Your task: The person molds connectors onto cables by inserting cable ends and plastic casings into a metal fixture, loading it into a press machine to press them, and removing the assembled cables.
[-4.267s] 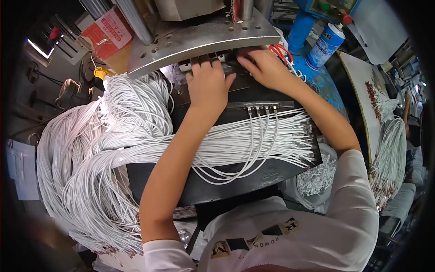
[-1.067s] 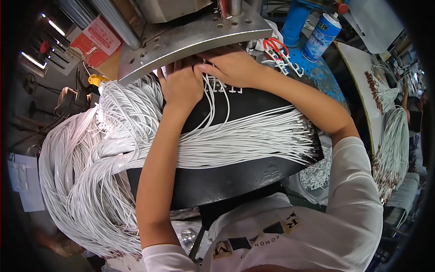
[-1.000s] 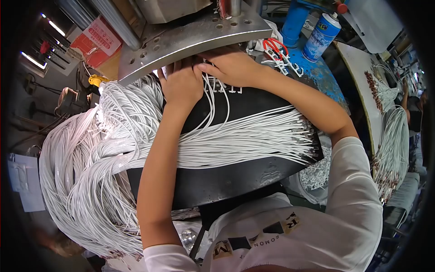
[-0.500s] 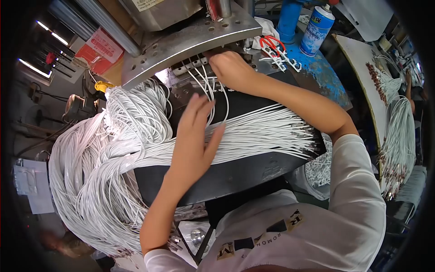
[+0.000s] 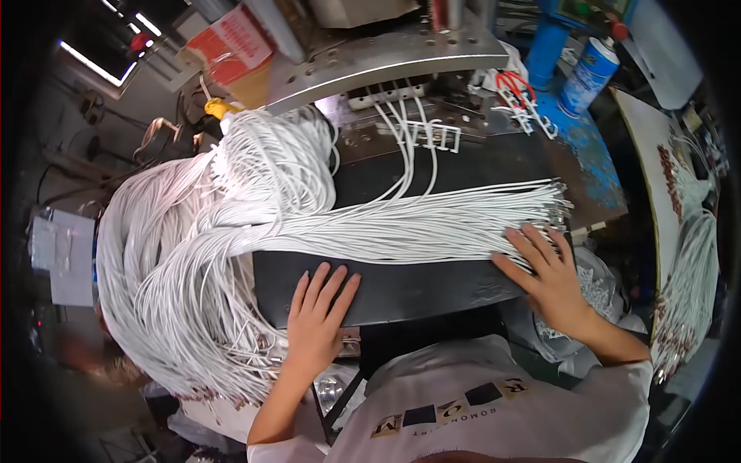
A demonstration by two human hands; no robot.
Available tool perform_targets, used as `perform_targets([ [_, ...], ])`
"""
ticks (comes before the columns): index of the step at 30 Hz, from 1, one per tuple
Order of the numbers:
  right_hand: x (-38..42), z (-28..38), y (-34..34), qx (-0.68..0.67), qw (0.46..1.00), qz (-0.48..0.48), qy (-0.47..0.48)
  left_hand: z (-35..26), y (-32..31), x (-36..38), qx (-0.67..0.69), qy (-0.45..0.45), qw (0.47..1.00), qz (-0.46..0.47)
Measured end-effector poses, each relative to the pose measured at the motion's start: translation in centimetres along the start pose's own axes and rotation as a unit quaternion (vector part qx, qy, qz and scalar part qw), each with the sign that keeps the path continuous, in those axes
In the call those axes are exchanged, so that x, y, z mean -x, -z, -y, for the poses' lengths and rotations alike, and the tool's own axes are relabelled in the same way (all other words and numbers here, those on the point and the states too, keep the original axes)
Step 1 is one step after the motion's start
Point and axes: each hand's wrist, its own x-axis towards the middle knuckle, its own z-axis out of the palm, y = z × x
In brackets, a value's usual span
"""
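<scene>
Cables (image 5: 401, 231) are lying in a broad white bundle across the black counter (image 5: 417, 292), their tips pointing right. The right hand (image 5: 552, 282) is resting on the bundle near those tips, open with fingers spread, while the left hand (image 5: 316, 316) is lying open over the counter's near edge. Several cables are leading up beneath a metal plate (image 5: 386, 58); a spray can (image 5: 589, 77) is standing to its right.

White cables (image 5: 401, 231), thin: 1 flat sheaf, strands near-parallel, lying across black board (image 5: 370, 289). Small-tipped ends spread slightly at board's right edge. Left portion sags off board in thick curves. A few strands (image 5: 404, 147) bend upward, reaching metal plate's (image 5: 386, 65) front edge.
</scene>
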Motion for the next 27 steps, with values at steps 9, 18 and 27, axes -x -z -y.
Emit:
perform_targets([
  [9, 0.4, -1.1, -2.2, 0.020, 0.999, -0.048, 0.004, 0.1, -0.5, 0.4, -0.004, 0.005, 1.000, -0.022],
  [18, 0.4, -0.9, -1.7, 0.015, 0.999, -0.044, 0.007, -0.3, -0.5, 0.1, 0.007, 0.007, 0.999, -0.045],
  [27, -1.0, -0.5, 2.4, -0.076, 0.996, 0.024, 0.035, 0.0, 5.8, -1.6, 0.134, -0.032, 0.987, 0.078],
])
